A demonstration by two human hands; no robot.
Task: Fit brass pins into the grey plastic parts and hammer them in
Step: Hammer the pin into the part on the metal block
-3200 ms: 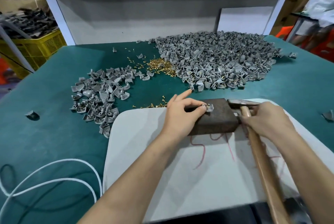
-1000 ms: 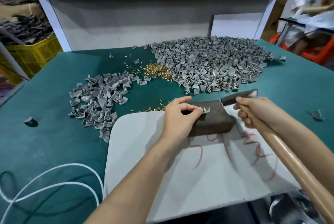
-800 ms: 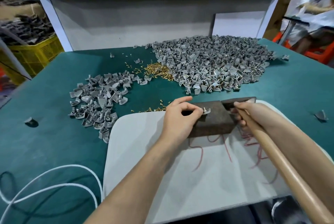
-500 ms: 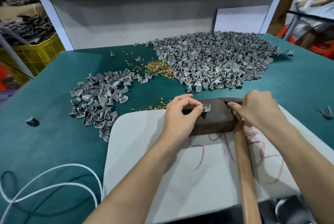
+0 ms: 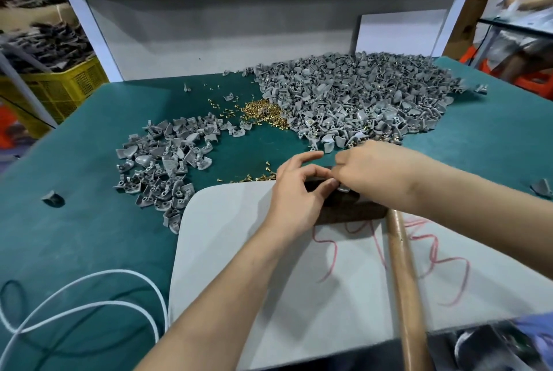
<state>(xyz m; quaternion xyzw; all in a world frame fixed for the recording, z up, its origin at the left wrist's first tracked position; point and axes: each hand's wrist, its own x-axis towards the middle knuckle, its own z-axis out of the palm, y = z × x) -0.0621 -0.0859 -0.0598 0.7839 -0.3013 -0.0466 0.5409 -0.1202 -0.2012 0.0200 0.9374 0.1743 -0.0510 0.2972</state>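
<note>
left grip (image 5: 294, 191): fingers curled in pinch, index raised | right grip (image 5: 371, 171): knuckles up, fingertips meeting left's

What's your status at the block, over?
Left hand pinches grey part on dark block. Right hand at same part, grip unclear. Hammer lies ungripped on white board. Nothing blocking.

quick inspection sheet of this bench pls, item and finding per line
surface: green mat with a white board on it
job's things: dark block on the board; grey part on it; hammer lying unheld; brass pins; large pile of parts, smaller pile
clutter: stray part
hands: left hand pinches the grey part; right hand meets it, grip unclear
cables: white cable looped on the mat
surroundings: yellow crate, left
</note>
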